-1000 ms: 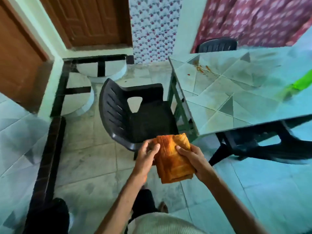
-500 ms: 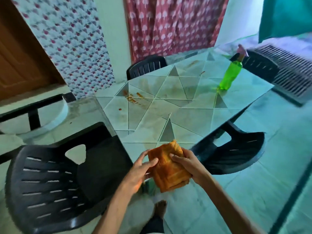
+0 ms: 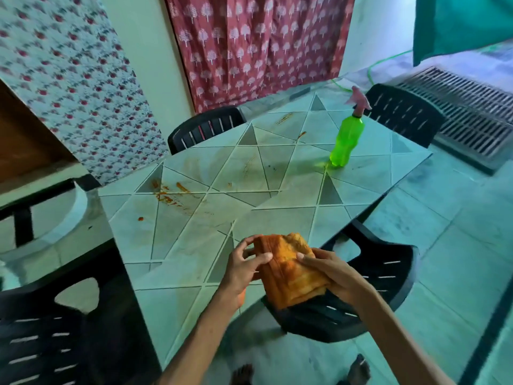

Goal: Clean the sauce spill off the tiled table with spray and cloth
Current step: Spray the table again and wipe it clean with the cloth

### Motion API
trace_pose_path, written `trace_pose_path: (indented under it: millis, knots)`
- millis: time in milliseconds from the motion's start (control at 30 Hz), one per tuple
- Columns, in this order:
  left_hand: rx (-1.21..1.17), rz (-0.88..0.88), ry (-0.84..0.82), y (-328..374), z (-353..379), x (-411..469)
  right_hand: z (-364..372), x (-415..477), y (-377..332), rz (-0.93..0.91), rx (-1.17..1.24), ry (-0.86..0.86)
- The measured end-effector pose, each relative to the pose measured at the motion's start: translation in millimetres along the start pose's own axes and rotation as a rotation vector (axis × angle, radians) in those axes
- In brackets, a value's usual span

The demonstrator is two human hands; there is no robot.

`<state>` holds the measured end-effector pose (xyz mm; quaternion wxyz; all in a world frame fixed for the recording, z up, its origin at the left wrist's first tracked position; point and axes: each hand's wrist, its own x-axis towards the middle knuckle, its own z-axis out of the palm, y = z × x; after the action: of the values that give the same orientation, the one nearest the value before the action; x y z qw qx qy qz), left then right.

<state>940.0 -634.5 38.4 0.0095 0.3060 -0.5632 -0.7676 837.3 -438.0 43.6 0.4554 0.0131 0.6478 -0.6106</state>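
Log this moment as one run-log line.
phase: pre-clean | left hand + right hand: holding folded orange cloth | spray bottle: upright on table, untouched | sauce spill: unwiped

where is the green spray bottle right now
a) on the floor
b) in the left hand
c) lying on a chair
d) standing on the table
d: the spray bottle stands upright on the far right part of the table, while both hands hold only the cloth.

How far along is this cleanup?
Barely begun. Done: nothing visibly wiped; the sauce smears remain on the tiled table. In hand: left hand and right hand hold the folded orange cloth. Left: grabbing the untouched green spray bottle, spraying, wiping.
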Motion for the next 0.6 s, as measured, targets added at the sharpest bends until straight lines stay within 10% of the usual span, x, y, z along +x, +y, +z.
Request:
trace_pose_path:
  millis: [600]
  knots:
    - [-0.143, 0.138, 0.402, -12, 304, 105, -321, 62, -109, -0.136, -0.156, -0.171]
